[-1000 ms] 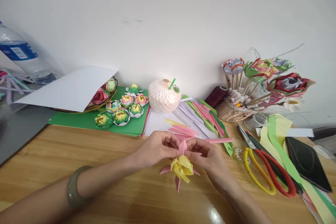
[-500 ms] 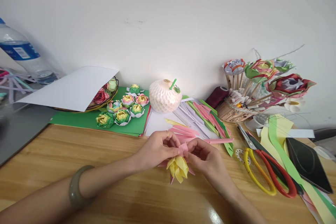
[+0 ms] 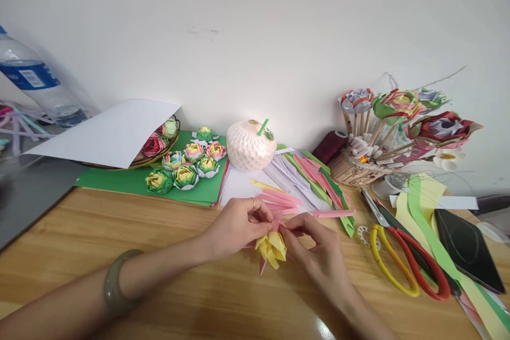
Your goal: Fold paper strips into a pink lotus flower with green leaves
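Above the wooden table, both my hands pinch a paper flower (image 3: 271,248) with yellow folded petals in the middle and pink strips around it. My left hand (image 3: 238,226), closed, grips its upper left side between thumb and fingers. On the right side, my right hand (image 3: 314,241) has thumb and forefinger closed on a pink paper petal (image 3: 278,223). The yellow petals face down and toward me. A pink strip end sticks out below them. My fingers partly hide the pink paper.
Folded pink strips (image 3: 279,199) lie just beyond my hands. Yellow-and-red-handled scissors (image 3: 414,260) rest at right, near paper strips and a black phone-like slab (image 3: 470,249). Finished paper flowers (image 3: 185,177) sit on green paper (image 3: 119,180); a white textured lamp-like ball (image 3: 249,146) stands behind.
The paper flower has risen slightly and tilted. The pink petal that stood up between my fingertips is now lower, and my right hand has shifted a little down and right.
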A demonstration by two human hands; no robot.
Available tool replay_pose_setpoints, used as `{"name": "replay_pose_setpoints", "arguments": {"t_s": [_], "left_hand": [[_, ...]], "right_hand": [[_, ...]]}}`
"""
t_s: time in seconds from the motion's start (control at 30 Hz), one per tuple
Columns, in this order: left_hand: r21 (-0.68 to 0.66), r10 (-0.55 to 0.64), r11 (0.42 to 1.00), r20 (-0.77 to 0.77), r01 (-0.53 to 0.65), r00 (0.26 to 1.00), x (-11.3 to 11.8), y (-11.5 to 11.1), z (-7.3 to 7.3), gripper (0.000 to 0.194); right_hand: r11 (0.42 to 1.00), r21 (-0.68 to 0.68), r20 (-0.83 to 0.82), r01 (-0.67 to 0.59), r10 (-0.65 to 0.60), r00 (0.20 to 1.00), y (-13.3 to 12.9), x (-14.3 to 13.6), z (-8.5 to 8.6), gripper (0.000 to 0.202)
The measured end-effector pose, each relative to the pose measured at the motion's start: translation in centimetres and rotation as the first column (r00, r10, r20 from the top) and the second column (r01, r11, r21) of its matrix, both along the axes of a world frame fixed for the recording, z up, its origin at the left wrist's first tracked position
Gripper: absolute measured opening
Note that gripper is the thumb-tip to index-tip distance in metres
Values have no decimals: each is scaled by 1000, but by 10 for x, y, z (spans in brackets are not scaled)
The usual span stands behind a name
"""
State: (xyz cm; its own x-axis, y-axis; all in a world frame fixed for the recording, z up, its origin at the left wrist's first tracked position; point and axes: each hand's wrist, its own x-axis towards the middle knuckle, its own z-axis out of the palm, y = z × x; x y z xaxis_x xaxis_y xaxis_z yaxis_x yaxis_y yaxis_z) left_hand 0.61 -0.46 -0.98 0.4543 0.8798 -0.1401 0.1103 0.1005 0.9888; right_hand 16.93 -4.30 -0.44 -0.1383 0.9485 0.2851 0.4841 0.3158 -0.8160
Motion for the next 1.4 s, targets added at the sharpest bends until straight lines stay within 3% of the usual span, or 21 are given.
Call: {"name": "replay_pose_setpoints", "arguments": {"t_s": [0.13, 0.27, 0.43, 0.53, 0.6, 0.7, 0.77, 0.87, 0.93, 1.03, 1.13, 1.4], "left_hand": [[155, 36, 988, -83, -23, 996, 0, -3, -4, 12], [252, 23, 968, -92, 1, 995, -3, -4, 2, 10], [-61, -53, 996, 132, 62, 990, -5, 4, 7, 13], [-120, -104, 985, 143, 121, 984, -3, 7, 3, 19], [-38, -80, 996, 106, 84, 991, -2, 7, 0, 19], [204, 35, 978, 44, -43, 998, -3, 4, 0, 20], [384, 83, 920, 22, -85, 996, -4, 2, -1, 16], [596, 91, 800, -8, -68, 996, -5, -1, -3, 13], [685, 76, 728, -37, -30, 996, -6, -2, -4, 12], [744, 46, 668, -59, 13, 997, -6, -3, -7, 10], [713, 76, 701, -30, -32, 997, -3, -3, -10, 9], [485, 120, 869, -10, -100, 993, -1, -6, -12, 12]], "right_hand": [[993, 106, 81, -57, 49, 996, 1, 2, -1, 7], [983, 150, 204, -106, 74, 976, 0, 4, -1, 9], [950, 281, 298, -133, 46, 953, -1, 8, -5, 18], [912, 368, 330, -179, 52, 943, 0, 10, -6, 22], [888, 437, 320, -145, -3, 947, 1, 9, -5, 21], [880, 476, 237, -1, -127, 963, 1, 8, 0, 14], [934, 352, 171, 62, -129, 977, 0, 6, 3, 8], [999, -6, 58, 43, -43, 997, 1, 4, 8, 15], [981, -193, -29, -3, -3, 1000, 3, 3, 9, 24], [943, -328, -141, -60, 14, 990, 4, 1, 11, 31], [916, -388, -218, -104, 18, 976, 4, 0, 13, 34], [911, -402, -251, -90, -15, 968, 4, -2, 11, 36]]}}
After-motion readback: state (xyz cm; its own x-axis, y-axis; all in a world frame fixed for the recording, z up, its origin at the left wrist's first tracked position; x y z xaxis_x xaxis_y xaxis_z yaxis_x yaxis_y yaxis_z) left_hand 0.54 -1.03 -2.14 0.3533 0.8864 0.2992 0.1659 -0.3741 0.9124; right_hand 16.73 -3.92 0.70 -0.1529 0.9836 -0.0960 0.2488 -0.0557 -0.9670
